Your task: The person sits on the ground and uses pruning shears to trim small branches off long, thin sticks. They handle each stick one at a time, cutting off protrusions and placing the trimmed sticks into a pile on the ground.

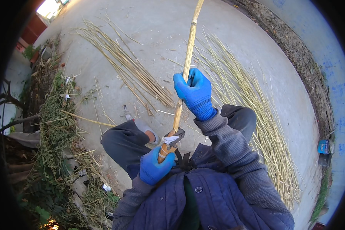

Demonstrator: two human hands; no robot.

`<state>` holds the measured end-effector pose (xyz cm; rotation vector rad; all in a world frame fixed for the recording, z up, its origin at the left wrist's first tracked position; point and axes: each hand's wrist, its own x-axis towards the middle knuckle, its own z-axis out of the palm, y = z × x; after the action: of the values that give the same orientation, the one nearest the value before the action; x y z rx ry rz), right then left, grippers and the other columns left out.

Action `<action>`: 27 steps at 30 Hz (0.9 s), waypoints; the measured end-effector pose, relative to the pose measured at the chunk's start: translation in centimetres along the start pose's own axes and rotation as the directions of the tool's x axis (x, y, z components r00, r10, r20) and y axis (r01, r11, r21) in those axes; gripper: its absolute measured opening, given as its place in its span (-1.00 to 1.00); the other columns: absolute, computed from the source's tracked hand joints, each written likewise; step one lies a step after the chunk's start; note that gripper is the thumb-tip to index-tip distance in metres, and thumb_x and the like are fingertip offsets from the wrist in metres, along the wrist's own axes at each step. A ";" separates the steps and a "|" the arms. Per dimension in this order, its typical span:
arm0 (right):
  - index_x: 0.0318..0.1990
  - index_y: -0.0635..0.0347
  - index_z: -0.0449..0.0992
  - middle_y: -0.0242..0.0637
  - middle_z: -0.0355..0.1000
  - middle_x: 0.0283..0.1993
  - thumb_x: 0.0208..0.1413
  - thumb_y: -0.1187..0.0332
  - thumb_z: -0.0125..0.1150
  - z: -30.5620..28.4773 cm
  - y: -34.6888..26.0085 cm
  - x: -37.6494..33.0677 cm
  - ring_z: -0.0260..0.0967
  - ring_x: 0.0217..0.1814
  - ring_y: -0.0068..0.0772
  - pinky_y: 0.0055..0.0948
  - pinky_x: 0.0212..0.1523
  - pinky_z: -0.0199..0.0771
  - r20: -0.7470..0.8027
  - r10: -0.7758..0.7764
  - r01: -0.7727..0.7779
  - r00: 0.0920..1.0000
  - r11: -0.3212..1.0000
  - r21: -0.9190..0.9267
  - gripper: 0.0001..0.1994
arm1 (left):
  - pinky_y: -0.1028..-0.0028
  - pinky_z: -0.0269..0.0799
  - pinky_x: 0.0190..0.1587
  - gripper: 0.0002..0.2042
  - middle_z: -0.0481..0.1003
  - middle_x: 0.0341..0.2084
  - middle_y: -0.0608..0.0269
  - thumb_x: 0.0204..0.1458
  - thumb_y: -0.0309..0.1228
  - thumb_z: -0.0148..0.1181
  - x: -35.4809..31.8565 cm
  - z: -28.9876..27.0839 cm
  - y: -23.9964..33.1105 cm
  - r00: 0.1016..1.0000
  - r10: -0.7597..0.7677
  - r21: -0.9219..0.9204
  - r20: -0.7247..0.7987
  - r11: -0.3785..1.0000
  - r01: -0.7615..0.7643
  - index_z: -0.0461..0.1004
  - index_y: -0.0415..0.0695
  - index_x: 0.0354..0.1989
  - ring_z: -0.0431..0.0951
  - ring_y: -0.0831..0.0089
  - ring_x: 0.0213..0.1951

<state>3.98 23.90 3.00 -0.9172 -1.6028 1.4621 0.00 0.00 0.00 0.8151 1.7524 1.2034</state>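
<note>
A long, pale brown cane stalk [189, 48] runs from my lap up past the top edge of the view. My right hand [195, 94], in a blue knit glove, is closed around its middle. Below, my left hand [156, 166], gloved the same way, is closed on a short wooden-handled tool [167, 148]. This tool has a dark metal head, a white wrapping and a band around the handle. The stalk's lower end meets the metal head; whether the head clamps it I cannot tell.
Thin pale stalks [270, 142] lie in a wide heap on the concrete at right. A smaller bundle of brown canes [128, 63] lies ahead to the left. Dry plants and branches [57, 111] line the left side. A blue container [323, 146] stands by the right wall.
</note>
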 end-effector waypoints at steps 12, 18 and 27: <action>-0.37 0.23 0.41 -0.38 0.42 -0.62 0.06 0.29 0.29 0.2 0.5 -0.5 0.39 -0.60 -0.67 -0.58 -0.55 0.40 -0.062 -0.018 0.014 0.998 0.998 -0.054 -0.78 | 0.52 0.50 -0.45 -0.87 0.59 -0.56 0.19 0.06 -0.48 0.25 -0.6 0.0 -2.0 0.981 0.163 0.181 -0.106 0.973 -0.142 0.46 -0.30 -0.34 0.60 0.57 -0.50; -0.40 0.22 0.42 -0.30 0.43 -0.63 0.03 0.24 0.29 -0.5 1.3 -0.6 0.45 -0.60 -0.56 -0.48 -0.54 0.45 -0.081 -0.048 0.030 0.996 0.979 -0.203 -0.76 | 0.50 0.50 -0.45 -0.85 0.59 -0.55 0.17 0.05 -0.47 0.27 -0.5 0.2 -1.9 0.971 0.222 0.278 -0.084 0.941 -0.192 0.48 -0.30 -0.34 0.59 0.57 -0.50; -0.42 0.20 0.40 -0.36 0.42 -0.62 0.05 0.27 0.29 -1.7 1.4 -4.9 0.45 -0.56 -0.60 -0.49 -0.54 0.44 0.148 0.056 -0.017 0.987 0.966 -0.257 -0.77 | 0.27 0.44 -0.49 -0.71 0.51 -0.59 -0.05 -0.09 -0.28 0.36 -0.3 0.3 -1.2 0.978 0.210 0.330 -0.009 0.924 -0.196 0.53 -0.25 -0.33 0.59 0.07 -0.53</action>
<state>7.71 20.43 1.38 -1.0011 -1.9322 1.4013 0.31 -0.50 -1.15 1.1993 1.9731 1.0797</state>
